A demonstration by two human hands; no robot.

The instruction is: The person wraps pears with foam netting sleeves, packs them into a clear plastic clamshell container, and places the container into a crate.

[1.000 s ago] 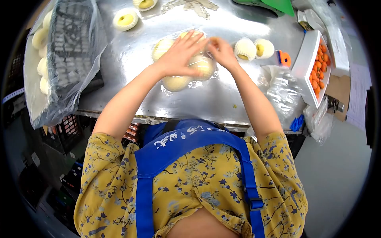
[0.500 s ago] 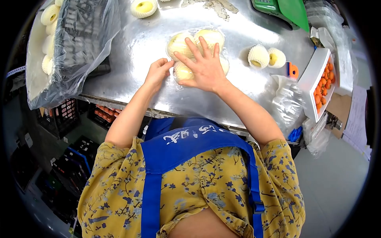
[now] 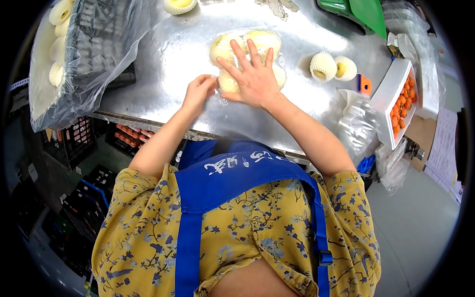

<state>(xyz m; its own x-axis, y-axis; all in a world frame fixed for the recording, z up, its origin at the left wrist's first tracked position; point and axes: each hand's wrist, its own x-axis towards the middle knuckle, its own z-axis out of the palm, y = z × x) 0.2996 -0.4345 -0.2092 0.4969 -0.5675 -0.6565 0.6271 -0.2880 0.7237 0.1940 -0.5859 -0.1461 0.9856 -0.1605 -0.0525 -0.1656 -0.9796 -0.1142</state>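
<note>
A clear plastic bag (image 3: 223, 102) of several pale yellow round fruits (image 3: 263, 39) lies flat on the metal table. Spread wide over the fruits is my right hand (image 3: 253, 79), palm down and pressed against the bag. At the bag's near left edge, my left hand (image 3: 199, 91) has its thumb and fingertips pinched together on the plastic. My right palm hides part of the fruits, and the exact grip of my left fingertips is hard to see.
Two fruits in white foam nets (image 3: 322, 67) sit to the right, near an orange tape dispenser (image 3: 365, 85). A white box of small orange fruits (image 3: 384, 101) stands beyond them. At left is a plastic-lined box (image 3: 43, 101); a green scale (image 3: 363, 15) is at the back.
The view has shifted slightly. My right hand stays spread on the bag, and my left hand stays pinched at its left edge.
</note>
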